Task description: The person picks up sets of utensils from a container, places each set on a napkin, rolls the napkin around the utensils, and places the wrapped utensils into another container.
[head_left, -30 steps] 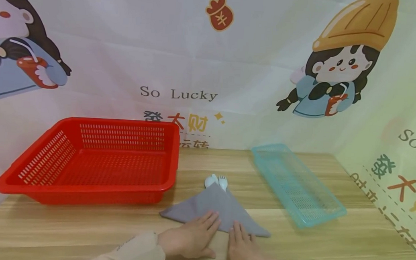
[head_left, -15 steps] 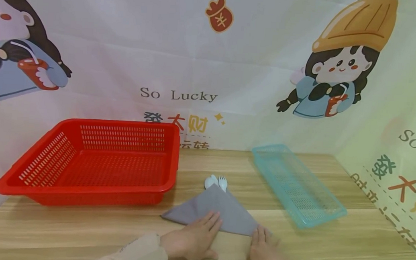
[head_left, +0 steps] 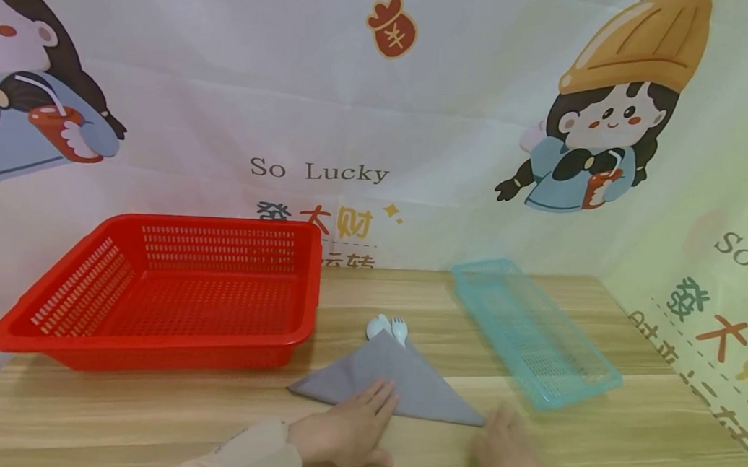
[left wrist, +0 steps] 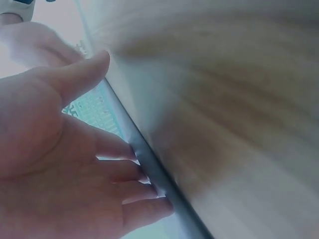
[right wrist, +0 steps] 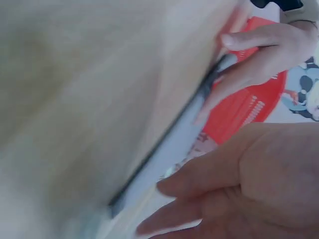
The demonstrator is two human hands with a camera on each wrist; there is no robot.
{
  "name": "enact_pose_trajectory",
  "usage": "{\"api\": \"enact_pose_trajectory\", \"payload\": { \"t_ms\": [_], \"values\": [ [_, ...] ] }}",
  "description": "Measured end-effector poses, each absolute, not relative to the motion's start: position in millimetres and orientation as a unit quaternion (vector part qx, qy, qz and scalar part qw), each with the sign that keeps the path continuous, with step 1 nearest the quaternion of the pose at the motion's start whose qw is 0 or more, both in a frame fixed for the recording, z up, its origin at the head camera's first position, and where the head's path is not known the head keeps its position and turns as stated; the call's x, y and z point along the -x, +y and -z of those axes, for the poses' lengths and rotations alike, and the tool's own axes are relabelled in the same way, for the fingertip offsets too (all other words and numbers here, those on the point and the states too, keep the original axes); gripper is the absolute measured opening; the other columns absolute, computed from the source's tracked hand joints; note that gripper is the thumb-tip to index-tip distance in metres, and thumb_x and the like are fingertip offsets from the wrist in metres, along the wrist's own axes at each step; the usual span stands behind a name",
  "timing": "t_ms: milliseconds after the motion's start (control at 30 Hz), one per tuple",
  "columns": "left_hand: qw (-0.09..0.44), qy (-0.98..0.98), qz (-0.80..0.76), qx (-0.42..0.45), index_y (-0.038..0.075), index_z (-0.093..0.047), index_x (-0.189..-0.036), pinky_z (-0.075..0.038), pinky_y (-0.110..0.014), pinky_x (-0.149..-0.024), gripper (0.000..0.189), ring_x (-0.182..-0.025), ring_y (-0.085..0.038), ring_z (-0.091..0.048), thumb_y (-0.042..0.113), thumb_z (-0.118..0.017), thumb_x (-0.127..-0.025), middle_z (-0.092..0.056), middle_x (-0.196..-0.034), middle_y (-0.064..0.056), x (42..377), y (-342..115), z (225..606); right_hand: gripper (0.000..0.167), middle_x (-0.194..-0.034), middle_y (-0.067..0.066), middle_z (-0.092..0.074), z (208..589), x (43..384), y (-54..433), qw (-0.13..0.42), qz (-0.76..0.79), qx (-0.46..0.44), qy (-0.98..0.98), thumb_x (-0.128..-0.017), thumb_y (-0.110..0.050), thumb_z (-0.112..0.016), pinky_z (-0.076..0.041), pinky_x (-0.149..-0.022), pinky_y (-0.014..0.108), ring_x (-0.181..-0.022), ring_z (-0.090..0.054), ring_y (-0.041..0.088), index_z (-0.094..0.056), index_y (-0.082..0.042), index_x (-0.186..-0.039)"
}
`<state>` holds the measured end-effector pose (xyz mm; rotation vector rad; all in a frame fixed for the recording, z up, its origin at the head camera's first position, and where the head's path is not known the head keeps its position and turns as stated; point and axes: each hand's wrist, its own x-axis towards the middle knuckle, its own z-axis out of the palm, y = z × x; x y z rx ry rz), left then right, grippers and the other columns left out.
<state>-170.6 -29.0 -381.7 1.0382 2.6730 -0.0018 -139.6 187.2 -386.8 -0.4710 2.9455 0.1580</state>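
Observation:
A grey cloth napkin lies folded into a triangle on the table, its long folded edge toward me. From under its far tip stick out the heads of a pale spoon and a pale fork; their handles are hidden. My left hand rests with straight fingers on the napkin near the middle of the folded edge. Just off the napkin's right corner is my right hand, blurred, its fingers extended and holding nothing. Whether its fingertips still touch that corner is hard to tell.
A large red plastic basket stands on the left of the wooden table. To the right lies a long, shallow turquoise basket, set at an angle. A printed cloth hangs behind the table and on its right side.
My right hand has slid rightward along the folded edge, from near the middle out to the right corner. The left hand has stayed nearly in place on the napkin.

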Motion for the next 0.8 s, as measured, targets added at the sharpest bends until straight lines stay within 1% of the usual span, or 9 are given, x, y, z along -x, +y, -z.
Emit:
{"api": "enact_pose_trajectory", "payload": {
  "t_ms": [100,133,167,233,333,433,600,667,800],
  "values": [
    [0.133,0.925,0.0,-0.356,0.002,-0.028,-0.138,-0.025,-0.036,-0.105,0.076,-0.133,-0.028,-0.017,0.051,-0.049,-0.084,-0.02,-0.145,-0.014,171,-29,382,0.039,-0.12,0.034,-0.042,378,142,176,0.049,-0.002,0.212,0.976,-0.077,0.006,-0.054,-0.036,-0.091,0.054,-0.114,-0.038,0.046,-0.043,0.021,-0.112],
    [0.13,0.925,-0.001,-0.356,0.002,-0.028,-0.137,-0.025,-0.036,-0.105,0.076,-0.133,-0.029,-0.017,0.051,-0.049,-0.084,-0.02,-0.145,-0.015,171,-29,382,0.048,-0.129,0.034,-0.034,375,143,172,0.056,0.021,0.228,0.972,-0.08,0.004,-0.054,-0.031,-0.094,0.056,-0.121,-0.031,0.045,-0.037,0.019,-0.121],
    [0.128,0.925,-0.002,-0.357,0.001,-0.029,-0.137,-0.026,-0.036,-0.105,0.076,-0.133,-0.029,-0.017,0.051,-0.049,-0.084,-0.021,-0.145,-0.015,171,-29,383,0.051,-0.134,0.032,-0.03,373,144,167,0.064,0.041,0.246,0.966,-0.081,0.002,-0.054,-0.029,-0.095,0.056,-0.124,-0.028,0.043,-0.035,0.016,-0.126],
    [0.122,0.925,0.0,-0.359,0.001,-0.029,-0.137,-0.026,-0.036,-0.104,0.075,-0.133,-0.029,-0.018,0.051,-0.049,-0.084,-0.021,-0.145,-0.015,171,-29,383,0.053,-0.136,0.03,-0.029,371,148,158,0.061,0.044,0.303,0.95,-0.083,-0.002,-0.055,-0.029,-0.098,0.051,-0.126,-0.027,0.04,-0.034,0.014,-0.128],
    [0.12,0.925,-0.005,-0.361,-0.001,-0.028,-0.137,-0.027,-0.037,-0.104,0.076,-0.133,-0.029,-0.018,0.05,-0.05,-0.084,-0.021,-0.144,-0.016,172,-29,384,0.049,-0.135,0.03,-0.031,371,157,149,0.031,0.041,0.358,0.932,-0.086,-0.004,-0.052,-0.03,-0.099,0.047,-0.125,-0.031,0.039,-0.034,0.015,-0.127],
    [0.121,0.922,-0.006,-0.368,-0.002,-0.028,-0.137,-0.026,-0.036,-0.104,0.077,-0.133,-0.03,-0.017,0.05,-0.049,-0.085,-0.02,-0.144,-0.017,172,-29,384,0.049,-0.135,0.029,-0.03,375,166,143,0.029,0.048,0.37,0.927,-0.086,-0.005,-0.05,-0.03,-0.1,0.046,-0.125,-0.03,0.038,-0.033,0.015,-0.128],
    [0.133,0.917,-0.012,-0.376,-0.006,-0.028,-0.135,-0.022,-0.034,-0.106,0.076,-0.133,-0.032,-0.016,0.049,-0.048,-0.086,-0.021,-0.143,-0.021,172,-31,382,0.05,-0.139,0.026,-0.027,378,171,139,0.078,0.057,0.352,0.931,-0.088,-0.007,-0.048,-0.031,-0.098,0.049,-0.128,-0.026,0.037,-0.031,0.012,-0.131],
    [0.148,0.92,-0.02,-0.363,-0.006,-0.028,-0.135,-0.023,-0.036,-0.105,0.077,-0.132,-0.033,-0.017,0.048,-0.049,-0.085,-0.021,-0.143,-0.022,171,-34,381,0.051,-0.14,0.024,-0.025,379,171,137,0.091,0.054,0.346,0.932,-0.089,-0.009,-0.048,-0.032,-0.097,0.05,-0.129,-0.025,0.036,-0.03,0.009,-0.133],
    [0.167,0.93,-0.027,-0.326,-0.005,-0.028,-0.136,-0.028,-0.042,-0.103,0.079,-0.133,-0.032,-0.017,0.051,-0.049,-0.084,-0.019,-0.144,-0.02,167,-38,379,0.053,-0.141,0.022,-0.026,378,171,134,0.093,0.047,0.341,0.934,-0.089,-0.011,-0.05,-0.035,-0.092,0.054,-0.129,-0.026,0.033,-0.03,0.0,-0.137]
  ]
}}
